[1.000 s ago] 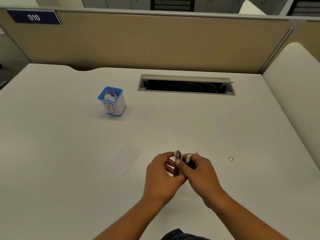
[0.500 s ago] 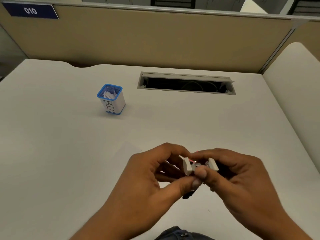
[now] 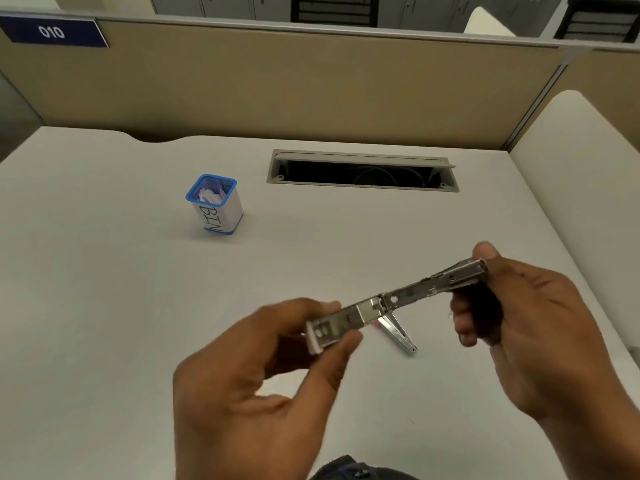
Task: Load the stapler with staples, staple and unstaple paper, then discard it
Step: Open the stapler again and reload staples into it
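Observation:
A metal stapler (image 3: pixel 394 301) is swung wide open and held in the air above the white desk (image 3: pixel 104 306). My left hand (image 3: pixel 270 372) pinches its lid end with the white cap between thumb and fingers. My right hand (image 3: pixel 519 323) grips the other end, the metal staple channel, with the thumb on top. A hinged metal piece hangs down from the middle of the stapler. The paper and the loose staples are hidden behind my hands.
A small blue-rimmed cup marked BIN (image 3: pixel 216 204) stands at the back left with paper scraps inside. An open cable slot (image 3: pixel 362 171) is cut into the desk's far side. A tan partition (image 3: pixel 311 88) closes off the back.
The stapler was folded between my hands; now it is spread out flat. Both hands have risen closer to the camera and moved apart.

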### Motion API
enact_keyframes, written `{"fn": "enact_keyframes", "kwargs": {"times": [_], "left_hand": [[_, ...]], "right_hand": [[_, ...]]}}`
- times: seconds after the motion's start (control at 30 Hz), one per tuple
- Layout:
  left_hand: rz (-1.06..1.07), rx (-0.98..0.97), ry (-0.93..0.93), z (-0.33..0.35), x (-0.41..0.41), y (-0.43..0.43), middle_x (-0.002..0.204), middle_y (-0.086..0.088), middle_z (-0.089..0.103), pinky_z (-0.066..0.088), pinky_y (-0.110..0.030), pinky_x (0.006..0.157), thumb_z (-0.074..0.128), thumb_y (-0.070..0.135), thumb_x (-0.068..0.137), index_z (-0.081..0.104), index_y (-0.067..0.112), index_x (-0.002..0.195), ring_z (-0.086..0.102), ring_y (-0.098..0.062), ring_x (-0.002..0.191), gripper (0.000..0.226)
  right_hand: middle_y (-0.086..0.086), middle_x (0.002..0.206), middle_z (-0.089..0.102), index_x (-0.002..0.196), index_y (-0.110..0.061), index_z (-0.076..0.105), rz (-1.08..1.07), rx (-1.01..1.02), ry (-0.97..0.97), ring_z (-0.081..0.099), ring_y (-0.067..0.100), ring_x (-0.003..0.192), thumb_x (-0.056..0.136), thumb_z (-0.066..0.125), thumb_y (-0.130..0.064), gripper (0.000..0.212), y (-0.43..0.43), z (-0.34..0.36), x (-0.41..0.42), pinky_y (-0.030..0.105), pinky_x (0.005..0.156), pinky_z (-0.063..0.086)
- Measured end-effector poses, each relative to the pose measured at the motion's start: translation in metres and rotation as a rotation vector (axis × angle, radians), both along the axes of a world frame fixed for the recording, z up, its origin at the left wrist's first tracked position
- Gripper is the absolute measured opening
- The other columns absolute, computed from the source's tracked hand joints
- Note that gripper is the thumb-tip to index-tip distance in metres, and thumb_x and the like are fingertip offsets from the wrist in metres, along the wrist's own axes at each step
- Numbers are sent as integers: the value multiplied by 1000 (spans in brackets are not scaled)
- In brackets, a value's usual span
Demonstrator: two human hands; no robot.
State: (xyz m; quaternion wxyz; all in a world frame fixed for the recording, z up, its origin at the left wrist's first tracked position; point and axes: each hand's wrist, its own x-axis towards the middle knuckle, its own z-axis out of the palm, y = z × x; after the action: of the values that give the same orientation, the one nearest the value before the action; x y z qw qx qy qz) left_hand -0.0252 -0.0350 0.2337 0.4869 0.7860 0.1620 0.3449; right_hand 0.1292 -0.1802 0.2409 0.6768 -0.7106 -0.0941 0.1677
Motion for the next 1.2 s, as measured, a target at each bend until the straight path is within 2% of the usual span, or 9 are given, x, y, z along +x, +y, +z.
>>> {"fn": "enact_keyframes", "kwargs": {"times": [0.17,0.37,0.47,0.57,0.7,0.83,0.9,1.07,1.2], "left_hand": [[-254,-380,290,-12,0,45,73,2,76,53,-19,56,78,44,62,70,22,79,69,-10,64,29],[-697,-589,570,-22,30,55,80,-10,71,51,-41,65,48,58,87,72,16,97,63,-23,65,49],[-801,-737,541,-23,43,32,70,-6,66,45,-23,47,37,54,98,69,10,100,50,-14,42,55],[-705,-906,436,-26,46,14,57,-2,55,37,-18,38,38,53,99,66,11,85,42,-10,32,52],[-632,-1016,402,-31,44,5,55,-3,51,36,-20,36,44,54,93,62,13,79,41,-11,32,47],[-592,-1138,390,-29,43,1,53,-2,50,37,-18,34,52,57,82,59,15,75,40,-10,33,44],[-564,-1154,378,-30,44,1,53,-2,50,37,-18,34,51,55,86,59,15,74,40,-10,33,43],[-522,-1141,361,-33,48,0,51,-1,52,37,-18,35,44,51,95,59,16,71,40,-12,33,46],[-489,-1110,375,-37,49,-1,49,-1,52,37,-18,35,43,50,98,65,10,82,41,-12,32,49]], "right_hand": [[5,54,61,59,-17,72,167,104,392,55,14,42,78,61,-43,33,-4,-5,9,21,37,46],[4,53,59,60,-18,70,341,7,419,51,14,43,77,62,-49,37,15,-14,2,22,41,43],[5,51,56,57,-18,65,387,-64,361,49,14,44,88,50,-56,52,26,-19,-2,22,44,44],[7,54,59,62,-14,71,297,-26,347,52,14,46,86,46,-65,61,32,-21,-6,23,47,47],[1,64,68,78,-14,76,195,-53,90,59,10,52,77,60,-58,46,32,-25,-9,18,48,48],[-12,82,71,89,-33,71,-12,-180,-543,68,7,70,87,70,-35,3,24,-26,-16,10,50,50],[-17,91,71,94,-33,73,14,-269,-706,68,8,77,87,70,-28,9,23,-28,-21,11,53,50],[-13,85,69,96,-23,79,42,-381,-746,65,8,73,86,67,-29,16,24,-29,-26,13,54,46],[-17,81,69,83,-31,73,80,-351,-634,65,8,77,86,68,-32,6,27,-27,-33,8,56,44]]}}
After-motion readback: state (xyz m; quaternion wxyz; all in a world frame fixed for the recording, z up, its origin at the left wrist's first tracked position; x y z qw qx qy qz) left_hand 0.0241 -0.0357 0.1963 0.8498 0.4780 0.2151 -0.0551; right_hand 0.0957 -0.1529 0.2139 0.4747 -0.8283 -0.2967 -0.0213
